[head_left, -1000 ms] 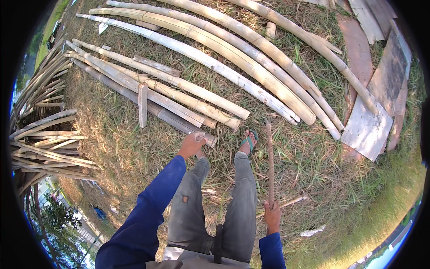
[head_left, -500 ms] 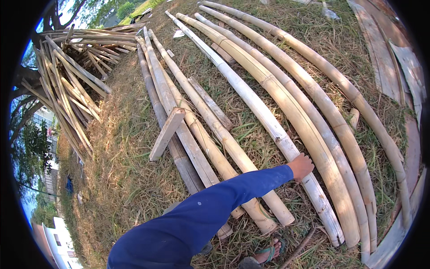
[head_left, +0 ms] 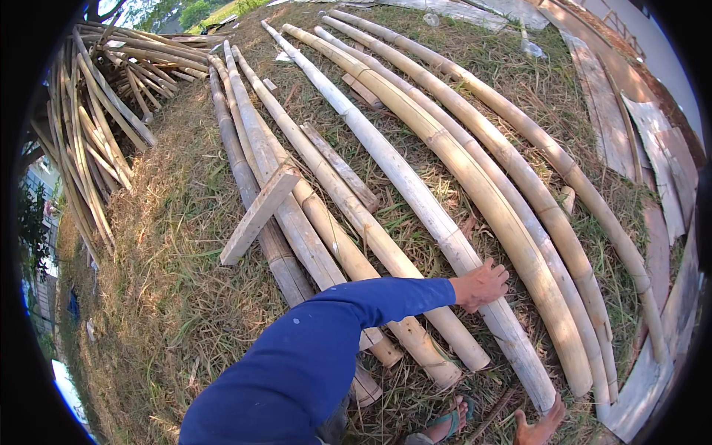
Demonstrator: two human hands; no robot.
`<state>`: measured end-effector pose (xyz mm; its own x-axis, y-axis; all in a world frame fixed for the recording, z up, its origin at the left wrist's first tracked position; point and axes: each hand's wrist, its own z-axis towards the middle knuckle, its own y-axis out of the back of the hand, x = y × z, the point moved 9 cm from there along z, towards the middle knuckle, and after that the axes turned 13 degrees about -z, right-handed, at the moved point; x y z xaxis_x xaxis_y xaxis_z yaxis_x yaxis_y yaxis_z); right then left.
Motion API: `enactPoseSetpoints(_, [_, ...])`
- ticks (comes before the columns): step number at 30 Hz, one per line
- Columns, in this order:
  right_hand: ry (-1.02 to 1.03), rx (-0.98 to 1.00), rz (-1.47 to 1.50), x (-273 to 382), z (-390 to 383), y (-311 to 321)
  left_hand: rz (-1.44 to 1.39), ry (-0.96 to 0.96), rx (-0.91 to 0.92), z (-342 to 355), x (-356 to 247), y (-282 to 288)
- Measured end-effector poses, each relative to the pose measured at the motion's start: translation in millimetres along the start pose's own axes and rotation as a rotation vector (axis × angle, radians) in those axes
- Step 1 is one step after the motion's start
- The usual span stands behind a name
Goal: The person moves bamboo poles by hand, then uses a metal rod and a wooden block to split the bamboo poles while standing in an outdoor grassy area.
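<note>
My left hand, at the end of a blue sleeve, rests over the top of a pale, whitish bamboo pole with its fingers curled round the far side. At the lower edge of the picture, my right hand cups the near end of that same pole, thumb on one side and fingers on the other. The pole lies lengthwise on the dry grass. Just right of it runs a yellowish split bamboo pole, apart from my left hand.
More bamboo poles lie at the right; several others lie at the left under my sleeve. A short wooden block rests across those. Worn sheets line the right edge. A bamboo stack stands far left. My sandalled foot is below.
My right hand has come into view at the pole's near end. My left hand has shifted slightly left, and the pole shows a different, less cracked side. The view has shifted too.
</note>
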<state>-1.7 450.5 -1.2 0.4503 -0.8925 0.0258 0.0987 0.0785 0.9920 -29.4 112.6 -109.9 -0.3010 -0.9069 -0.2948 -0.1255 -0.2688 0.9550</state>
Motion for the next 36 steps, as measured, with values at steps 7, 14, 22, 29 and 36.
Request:
enactPoseSetpoints(7, [0.119,0.424,-0.056,18.9,67.2,-79.5,0.011,-0.029,-0.148,-18.7,-15.2,20.4])
enactPoseSetpoints(14, [0.055,0.098,-0.103,24.7,29.8,-79.6,-0.116,0.004,0.077,-26.3,-9.5,35.3])
enactPoseSetpoints(22, [0.043,-0.05,-0.093,29.9,13.3,-67.3,-0.13,0.242,0.278,-66.4,104.2,34.1])
enactPoseSetpoints(29, [-0.059,-0.152,-0.172,-3.1,1.3,-53.0,-0.072,0.138,-0.153,-61.7,59.0,49.5])
enactPoseSetpoints(36, [-0.106,0.142,-0.042,23.7,17.2,-43.0,-0.082,0.165,-0.099,-76.0,69.0,47.7])
